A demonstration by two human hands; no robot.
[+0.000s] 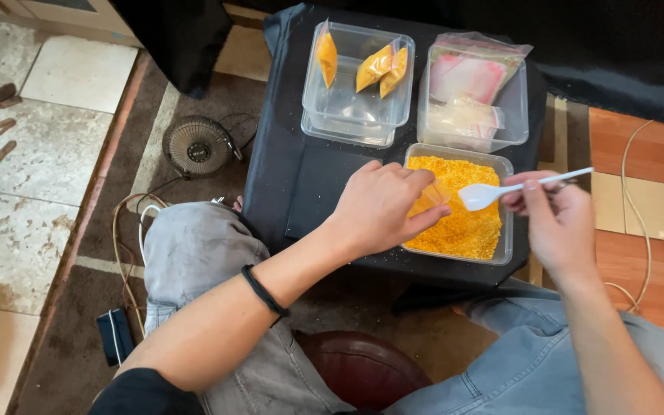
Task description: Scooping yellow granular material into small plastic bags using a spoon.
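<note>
My left hand point(382, 204) pinches a small clear plastic bag point(430, 197) with some orange powder in it, over the near clear tub point(506, 230) of orange-yellow powder point(459, 227). My right hand point(555, 219) grips the handle of a white plastic spoon point(493, 192), its empty bowl pointing at the bag's mouth. Behind stands a stack of clear tubs point(347, 115) holding three filled orange bags point(378, 68). To its right, another tub point(516, 107) holds empty clear bags.
The tubs sit on a low stand draped in black cloth point(286, 154). A small round fan point(196, 144) and cables lie on the floor at left. My knees in jeans point(194, 253) flank a dark red stool point(359, 369).
</note>
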